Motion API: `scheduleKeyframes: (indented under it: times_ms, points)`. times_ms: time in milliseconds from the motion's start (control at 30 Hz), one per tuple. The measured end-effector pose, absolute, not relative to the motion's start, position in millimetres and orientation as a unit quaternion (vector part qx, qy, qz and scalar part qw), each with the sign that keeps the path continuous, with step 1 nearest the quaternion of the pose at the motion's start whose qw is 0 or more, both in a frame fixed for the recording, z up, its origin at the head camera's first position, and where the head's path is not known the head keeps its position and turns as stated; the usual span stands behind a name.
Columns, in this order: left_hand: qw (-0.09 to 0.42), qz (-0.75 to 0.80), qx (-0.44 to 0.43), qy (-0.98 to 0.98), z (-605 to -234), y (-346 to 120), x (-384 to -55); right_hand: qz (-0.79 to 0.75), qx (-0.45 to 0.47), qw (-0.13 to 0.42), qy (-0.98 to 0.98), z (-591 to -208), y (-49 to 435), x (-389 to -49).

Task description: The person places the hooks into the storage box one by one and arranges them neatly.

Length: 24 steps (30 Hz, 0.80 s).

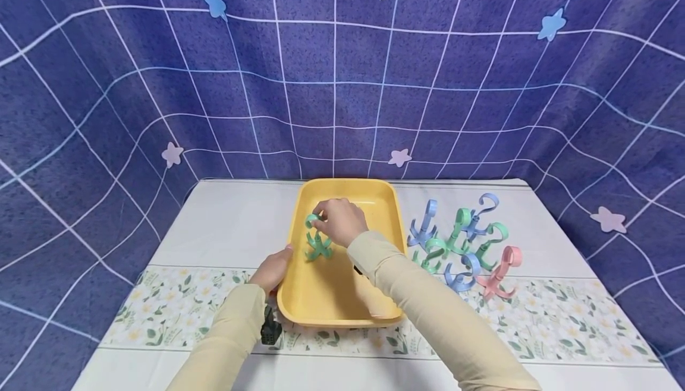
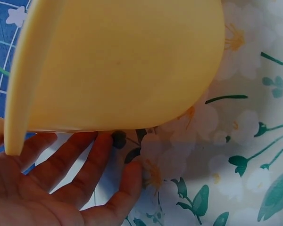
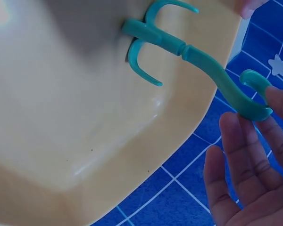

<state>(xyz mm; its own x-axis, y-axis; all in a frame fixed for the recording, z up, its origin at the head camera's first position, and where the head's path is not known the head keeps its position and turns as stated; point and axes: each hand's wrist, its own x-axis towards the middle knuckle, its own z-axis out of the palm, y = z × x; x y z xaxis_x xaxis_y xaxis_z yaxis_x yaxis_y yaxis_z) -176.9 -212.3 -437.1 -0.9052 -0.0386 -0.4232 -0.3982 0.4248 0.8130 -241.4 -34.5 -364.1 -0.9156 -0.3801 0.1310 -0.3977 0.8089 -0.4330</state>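
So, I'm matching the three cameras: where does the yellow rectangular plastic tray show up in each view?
Head: the yellow rectangular plastic tray, lower middle.
Left wrist: its outer wall fills the upper left and middle.
Right wrist: its inside fills the left and upper middle.
Shared landmark: the blue star-and-grid cloth backdrop, behind the tray, at the left edge and at the right, respectively.

Purple gridded curtain (image 1: 313,52), pastel stars (image 1: 399,157), white tablecloth (image 1: 235,218), floral band (image 1: 567,319) across it

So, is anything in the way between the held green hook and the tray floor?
Nothing visible: the right hand pinches the green hook by its curled top, and only bare yellow tray shows around its lower end.
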Motion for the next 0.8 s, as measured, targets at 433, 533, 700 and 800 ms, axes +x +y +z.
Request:
scheduleKeyframes:
  times_ms: [433,533,700,800]
  points:
    - [0.173,0.522,-0.123,0.826,-439.8,-214.1,-178.3,0.232,0.249,0.035,-0.94,-369.5,-31.6,-240.5]
    - [0.178,0.518,-0.127,0.827,-439.3,-213.8,-179.0,0.233,0.256,0.035,-0.938,-370.5,-31.3,-240.8]
    - [0.185,0.519,-0.127,0.825,-436.3,-212.8,-178.4,0.233,0.261,0.028,-0.936,-368.3,-29.0,-239.8]
    - [0.186,0.521,-0.127,0.823,-434.4,-212.6,-177.8,0.235,0.259,0.023,-0.936,-365.5,-26.6,-239.4]
